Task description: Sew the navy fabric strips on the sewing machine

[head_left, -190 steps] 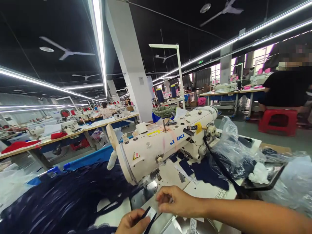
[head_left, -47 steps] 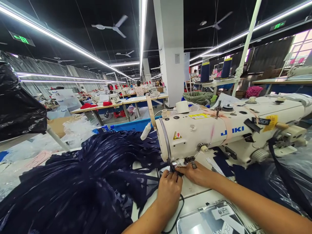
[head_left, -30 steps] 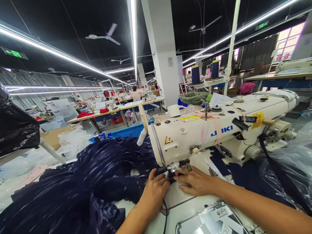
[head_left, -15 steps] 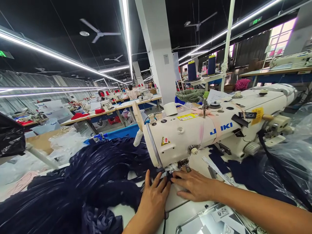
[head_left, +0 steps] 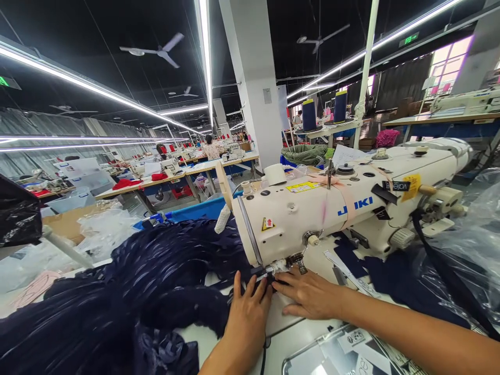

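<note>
My left hand [head_left: 248,312] and my right hand [head_left: 308,294] lie flat with the fingers stretched, grasping nothing. Their fingertips press the small navy piece [head_left: 272,279] onto the bench [head_left: 292,333], under the foot of the sewing machine [head_left: 332,208]. The big navy fabric pile [head_left: 136,291] covers the left side of the bench, just beside my left hand.

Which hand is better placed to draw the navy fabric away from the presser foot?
Probably the left hand: it lies flat by the presser foot, nearest the navy fabric. The right hand lies beyond it.
</note>
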The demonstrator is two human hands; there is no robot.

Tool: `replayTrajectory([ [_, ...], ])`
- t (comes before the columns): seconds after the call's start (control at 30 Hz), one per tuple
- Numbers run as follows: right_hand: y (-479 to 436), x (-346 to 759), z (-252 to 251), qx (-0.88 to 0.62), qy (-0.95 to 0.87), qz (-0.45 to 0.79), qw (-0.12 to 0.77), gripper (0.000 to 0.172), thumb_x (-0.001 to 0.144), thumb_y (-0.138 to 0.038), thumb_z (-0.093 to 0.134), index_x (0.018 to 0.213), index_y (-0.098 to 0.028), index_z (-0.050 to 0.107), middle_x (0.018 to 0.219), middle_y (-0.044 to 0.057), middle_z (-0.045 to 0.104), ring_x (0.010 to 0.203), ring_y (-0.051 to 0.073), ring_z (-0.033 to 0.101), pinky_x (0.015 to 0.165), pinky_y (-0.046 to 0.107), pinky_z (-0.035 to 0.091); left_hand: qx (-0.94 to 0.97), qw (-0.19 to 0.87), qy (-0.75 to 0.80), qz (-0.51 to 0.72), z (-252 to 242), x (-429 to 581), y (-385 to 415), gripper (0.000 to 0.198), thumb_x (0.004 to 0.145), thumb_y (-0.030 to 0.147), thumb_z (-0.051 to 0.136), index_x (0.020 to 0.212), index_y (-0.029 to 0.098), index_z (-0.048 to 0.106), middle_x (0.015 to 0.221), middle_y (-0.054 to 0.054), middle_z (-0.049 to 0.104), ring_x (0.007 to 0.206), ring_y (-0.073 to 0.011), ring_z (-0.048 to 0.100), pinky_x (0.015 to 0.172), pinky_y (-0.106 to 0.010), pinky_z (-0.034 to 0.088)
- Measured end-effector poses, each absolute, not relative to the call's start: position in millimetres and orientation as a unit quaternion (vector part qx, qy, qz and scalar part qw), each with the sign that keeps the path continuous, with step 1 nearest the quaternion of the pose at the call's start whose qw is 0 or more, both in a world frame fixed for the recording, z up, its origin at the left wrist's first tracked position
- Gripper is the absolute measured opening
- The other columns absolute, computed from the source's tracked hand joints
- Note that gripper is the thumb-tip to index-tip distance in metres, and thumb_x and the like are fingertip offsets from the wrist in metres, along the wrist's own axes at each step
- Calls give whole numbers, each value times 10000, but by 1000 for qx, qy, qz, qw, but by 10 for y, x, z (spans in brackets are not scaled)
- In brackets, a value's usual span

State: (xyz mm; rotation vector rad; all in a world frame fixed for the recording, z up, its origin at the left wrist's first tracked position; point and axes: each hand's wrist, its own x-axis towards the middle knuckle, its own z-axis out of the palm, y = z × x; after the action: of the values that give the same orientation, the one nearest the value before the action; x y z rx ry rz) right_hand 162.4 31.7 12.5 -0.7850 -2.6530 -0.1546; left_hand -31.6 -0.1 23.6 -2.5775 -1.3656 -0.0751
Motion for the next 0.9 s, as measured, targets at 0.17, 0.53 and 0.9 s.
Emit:
replayTrajectory([
  [0.17, 364, 1678, 104, -293, -939, 5, 181, 405, 834, -375, 512, 1169, -149, 541, 1187, 107, 545, 1034, 250, 510, 911, 377, 377, -866, 70, -495, -10, 301, -274, 32, 441, 774, 125, 446, 1208, 190, 495, 1264, -86, 496, 1168, -300, 414, 994, -628, 141],
  [0.53, 485, 1670, 75, -361, -910, 18, 205, 331, 870, -326, 427, 1110, -149, 571, 1025, 134, 614, 964, 257, 538, 817, 393, 431, -845, 141, -511, -74, 390, -161, 23, 280, 799, 288, 485, 966, 115, 629, 994, -122, 609, 1019, -285, 482, 936, -510, 307],
  [0.9, 234, 1688, 274, -333, -934, -81, 104, 317, 756, -234, 546, 1000, -44, 614, 1012, 198, 601, 1012, 294, 513, 931, 435, 339, -822, 186, -539, -4, 429, -159, 110, 276, 748, 184, 490, 992, 152, 613, 938, -114, 627, 964, -277, 510, 918, -513, 272],
])
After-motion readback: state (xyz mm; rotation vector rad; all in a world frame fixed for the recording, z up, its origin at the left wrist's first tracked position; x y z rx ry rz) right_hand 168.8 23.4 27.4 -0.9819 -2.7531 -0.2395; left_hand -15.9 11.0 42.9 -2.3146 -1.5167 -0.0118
